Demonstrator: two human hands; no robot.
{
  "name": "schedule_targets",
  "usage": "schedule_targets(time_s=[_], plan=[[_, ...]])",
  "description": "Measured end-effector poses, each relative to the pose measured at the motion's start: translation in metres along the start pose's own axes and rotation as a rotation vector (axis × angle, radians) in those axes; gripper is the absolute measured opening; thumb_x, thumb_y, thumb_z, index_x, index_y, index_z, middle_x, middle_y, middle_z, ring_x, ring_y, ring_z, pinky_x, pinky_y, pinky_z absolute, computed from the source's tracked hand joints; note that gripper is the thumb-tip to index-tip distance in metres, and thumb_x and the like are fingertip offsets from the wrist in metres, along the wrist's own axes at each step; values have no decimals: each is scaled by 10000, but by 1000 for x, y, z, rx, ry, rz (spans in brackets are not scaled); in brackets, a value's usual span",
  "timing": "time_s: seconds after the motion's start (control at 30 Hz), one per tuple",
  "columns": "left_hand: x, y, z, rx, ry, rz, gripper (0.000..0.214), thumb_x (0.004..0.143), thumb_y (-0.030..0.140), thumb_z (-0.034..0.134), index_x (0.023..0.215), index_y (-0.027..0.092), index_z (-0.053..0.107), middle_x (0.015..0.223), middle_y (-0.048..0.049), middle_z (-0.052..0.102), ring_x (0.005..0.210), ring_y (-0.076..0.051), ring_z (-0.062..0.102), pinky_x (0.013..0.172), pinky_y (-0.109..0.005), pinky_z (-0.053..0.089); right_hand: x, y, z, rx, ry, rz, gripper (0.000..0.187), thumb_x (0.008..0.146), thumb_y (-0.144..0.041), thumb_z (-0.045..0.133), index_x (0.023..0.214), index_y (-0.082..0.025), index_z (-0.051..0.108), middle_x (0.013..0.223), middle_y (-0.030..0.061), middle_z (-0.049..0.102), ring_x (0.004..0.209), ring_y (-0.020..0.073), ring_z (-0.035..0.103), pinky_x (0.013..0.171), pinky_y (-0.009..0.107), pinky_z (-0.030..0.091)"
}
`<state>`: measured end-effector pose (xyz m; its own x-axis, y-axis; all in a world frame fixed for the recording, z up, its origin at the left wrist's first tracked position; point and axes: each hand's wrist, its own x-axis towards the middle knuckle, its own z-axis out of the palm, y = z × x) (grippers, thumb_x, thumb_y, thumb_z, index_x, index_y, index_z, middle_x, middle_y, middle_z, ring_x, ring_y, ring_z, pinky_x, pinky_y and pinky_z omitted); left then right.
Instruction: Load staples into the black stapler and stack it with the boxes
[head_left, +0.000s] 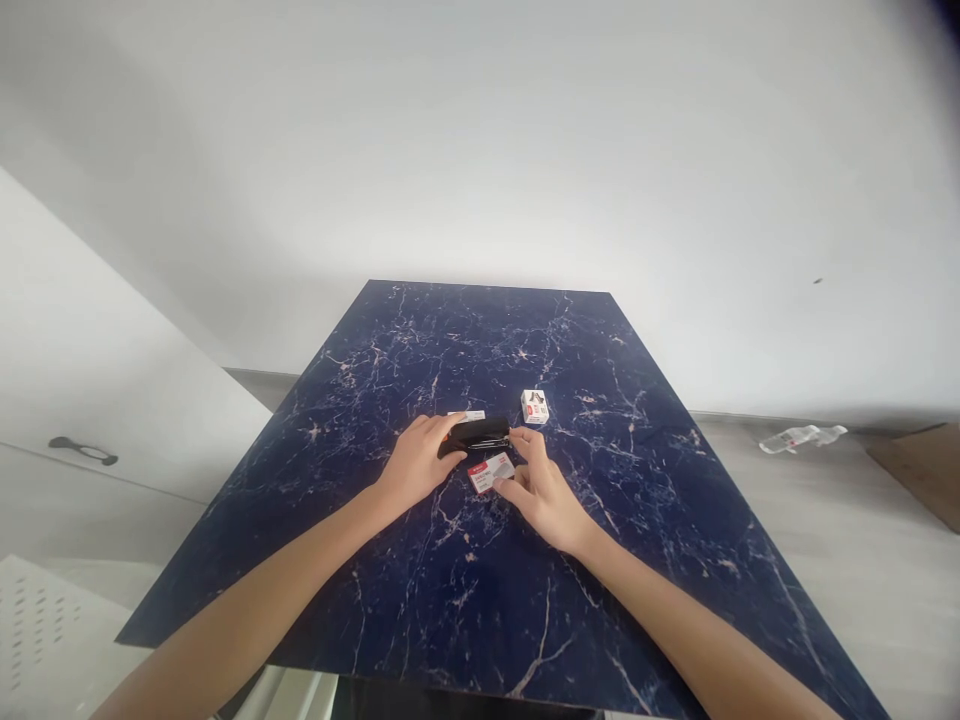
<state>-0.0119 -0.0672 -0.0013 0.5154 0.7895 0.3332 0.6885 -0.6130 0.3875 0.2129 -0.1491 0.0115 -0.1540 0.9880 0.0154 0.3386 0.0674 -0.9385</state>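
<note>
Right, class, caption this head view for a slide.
Left hand on black stapler, right hand at small white-and-red box, on dark blue marbled table.

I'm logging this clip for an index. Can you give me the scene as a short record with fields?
surface: dark blue marbled table
left hand: grips black stapler
right hand: fingertips at red-and-white flat box, beside the stapler
behind stapler: white slip, partly hidden
further right: small upright box, untouched
floor: plastic bottle
</note>
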Motion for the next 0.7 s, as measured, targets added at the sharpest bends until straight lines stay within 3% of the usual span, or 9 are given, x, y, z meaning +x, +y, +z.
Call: schedule_targets(time_s=[0.07, 0.13, 0.27, 0.33, 0.43, 0.5, 0.6, 0.7], plan=[[0, 1, 0, -2, 2, 3, 535, 924, 246, 690, 1417, 306, 491, 1198, -51, 704, 1009, -279, 651, 858, -419, 535, 1, -2, -3, 20, -33, -5, 672, 906, -303, 590, 1486, -277, 250, 1552, 203, 445, 549, 88, 553, 565, 298, 508], [0, 2, 0, -6, -3, -3, 535, 917, 241, 703, 1408, 302, 500, 1195, -47, 707, 1012, -278, 648, 863, -419, 535, 1, -4, -7, 47, -74, 4, 780, 910, -311, 596, 1558, -297, 162, 1636, 225, 298, 561, 81, 552, 596, 318, 538], [0, 5, -3, -22, -20, -60, 538, 899, 244, 731, 1392, 288, 519, 1173, -39, 718, 1012, -275, 648, 831, -404, 544, 1, -6, -14, 172, -162, 48, 862, 930, -336, 578, 1622, -370, 65, 1693, 181, 151, 592, 82, 565, 580, 312, 550], [-1, 7, -5, -36, -4, -93, 502, 897, 266, 740, 1360, 277, 547, 1134, -39, 725, 987, -268, 658, 816, -392, 549, -1, -7, -16, 199, -197, 37, 848, 947, -358, 563, 1633, -383, 66, 1672, 166, 242, 602, 92, 587, 574, 309, 555], [-2, 9, -3, -49, -2, -99, 460, 892, 301, 751, 1315, 263, 576, 1052, -42, 724, 935, -259, 673, 786, -377, 555, -1, -5, -16, 90, -221, 1, 892, 951, -377, 589, 1649, -329, 35, 1406, 146, 611, 603, 123, 621, 556, 289, 541], [-2, 10, 0, -41, -32, -75, 505, 881, 294, 759, 1342, 268, 553, 1038, -46, 720, 914, -261, 679, 747, -365, 560, 2, 0, -17, 21, -211, -2, 908, 946, -388, 607, 1650, -308, 38, 1339, 136, 653, 593, 126, 631, 541, 283, 537], [-3, 11, 4, -4, -41, -54, 597, 870, 294, 764, 1402, 270, 494, 1110, -72, 713, 959, -283, 686, 771, -389, 575, 14, 13, -26, -46, -30, 1, 695, 967, -420, 553, 1594, -293, 280, 1470, 151, 554, 562, 110, 615, 548, 304, 549], [-6, 12, 1, 23, -19, -88, 615, 893, 353, 727, 1437, 248, 461, 1230, -122, 684, 1070, -327, 674, 851, -453, 584, 28, 27, -44, -275, 261, -26, 501, 972, -414, 519, 1441, -240, 505, 1306, 126, 670, 661, 166, 659, 670, 348, 565]])
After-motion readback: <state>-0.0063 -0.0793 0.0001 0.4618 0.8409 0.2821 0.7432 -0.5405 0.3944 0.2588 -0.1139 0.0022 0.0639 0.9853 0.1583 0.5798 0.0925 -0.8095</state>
